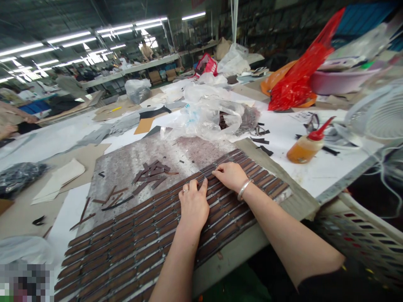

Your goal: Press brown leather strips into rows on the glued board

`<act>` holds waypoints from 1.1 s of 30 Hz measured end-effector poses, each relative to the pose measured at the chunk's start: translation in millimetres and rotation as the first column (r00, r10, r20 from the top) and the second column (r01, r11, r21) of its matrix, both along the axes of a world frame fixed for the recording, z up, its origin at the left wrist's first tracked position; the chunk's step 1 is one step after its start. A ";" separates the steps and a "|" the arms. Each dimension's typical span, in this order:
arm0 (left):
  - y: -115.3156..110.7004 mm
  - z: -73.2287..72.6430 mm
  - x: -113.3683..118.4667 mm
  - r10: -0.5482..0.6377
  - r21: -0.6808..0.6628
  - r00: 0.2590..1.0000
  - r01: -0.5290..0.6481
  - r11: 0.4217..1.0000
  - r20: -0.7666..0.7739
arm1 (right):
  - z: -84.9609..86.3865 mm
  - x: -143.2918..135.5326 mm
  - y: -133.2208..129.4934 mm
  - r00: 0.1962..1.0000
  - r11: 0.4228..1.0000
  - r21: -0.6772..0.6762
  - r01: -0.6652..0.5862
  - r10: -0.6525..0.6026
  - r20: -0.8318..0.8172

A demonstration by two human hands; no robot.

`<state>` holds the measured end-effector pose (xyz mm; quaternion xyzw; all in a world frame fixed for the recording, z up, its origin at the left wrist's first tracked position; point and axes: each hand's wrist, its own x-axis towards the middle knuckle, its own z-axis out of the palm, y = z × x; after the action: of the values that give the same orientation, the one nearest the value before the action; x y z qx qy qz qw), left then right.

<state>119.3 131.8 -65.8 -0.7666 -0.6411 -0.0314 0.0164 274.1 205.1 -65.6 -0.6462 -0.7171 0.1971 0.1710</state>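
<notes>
Rows of narrow brown strips [151,235] lie side by side across the near part of the work board, with pale gaps between them. My left hand [194,205] rests on these rows, fingers apart and a ring on one finger, its index fingertip touching the far row. Just to its right, my right hand [231,176], with a bangle on the wrist, has thumb and fingers pinched together on a brown strip [210,175] in the far row; the fingers partly hide it. Beyond my left hand is a loose pile of short brown strips [153,172].
A glue bottle [304,149] with a red nozzle lies tilted at the right, near a white fan [380,111]. Clear plastic bags [201,115] lie behind the board. A red bag [299,71] leans by a pink basin [341,82]. A plastic basket [362,235] stands below the right edge.
</notes>
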 end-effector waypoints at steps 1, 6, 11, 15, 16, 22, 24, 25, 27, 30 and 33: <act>0.1 -0.3 0.0 0.000 0.000 1.000 0.000 1.000 0.002 | -0.1 -0.1 -0.1 1.000 1.000 0.002 0.000 0.000 0.006; 0.7 -2.0 0.2 0.005 0.001 1.000 -0.005 1.000 0.005 | -1.1 -1.8 0.0 1.000 1.000 -0.002 -0.007 0.008 0.027; 0.7 -3.0 1.3 0.011 0.014 1.000 -0.011 1.000 -0.004 | -1.7 -2.4 0.4 0.999 1.000 -0.006 -0.008 0.008 0.049; 0.5 -3.2 2.6 0.021 0.017 1.000 -0.021 1.000 0.003 | -2.3 -1.5 0.5 0.999 1.000 0.022 -0.013 0.011 0.051; 0.4 -3.3 2.9 0.024 0.016 1.000 -0.024 1.000 0.006 | -2.5 -1.4 0.3 0.999 1.000 0.023 -0.011 0.010 0.052; 0.2 -4.4 3.9 0.045 0.015 0.999 -0.045 0.999 0.006 | -2.3 -2.1 -2.3 0.997 0.999 0.022 0.025 -0.026 0.075; 0.0 -5.2 3.9 0.044 0.025 0.999 -0.044 0.999 0.010 | -1.3 -2.1 -3.3 0.995 0.998 0.036 0.045 -0.048 0.085; 0.0 -5.6 3.9 0.042 0.031 0.999 -0.043 0.999 0.012 | -0.8 -2.0 -3.7 0.994 0.998 0.042 0.054 -0.057 0.088; -0.3 -6.3 3.9 0.042 0.040 0.999 -0.042 0.998 0.012 | 0.1 -1.4 -4.3 0.994 0.997 0.052 0.062 -0.067 0.088; -0.6 -7.1 3.9 0.047 0.047 0.999 -0.047 0.998 0.007 | 0.8 -0.1 -4.7 0.994 0.996 0.052 0.067 -0.072 0.088; -0.8 -7.2 4.3 0.047 0.050 0.999 -0.047 0.998 0.009 | 0.5 1.0 -4.4 0.992 0.996 0.043 0.082 -0.085 0.097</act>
<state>123.6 131.0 -72.9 -0.7506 -0.6580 -0.0502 0.0338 275.1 200.7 -65.0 -0.6811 -0.7008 0.1435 0.1562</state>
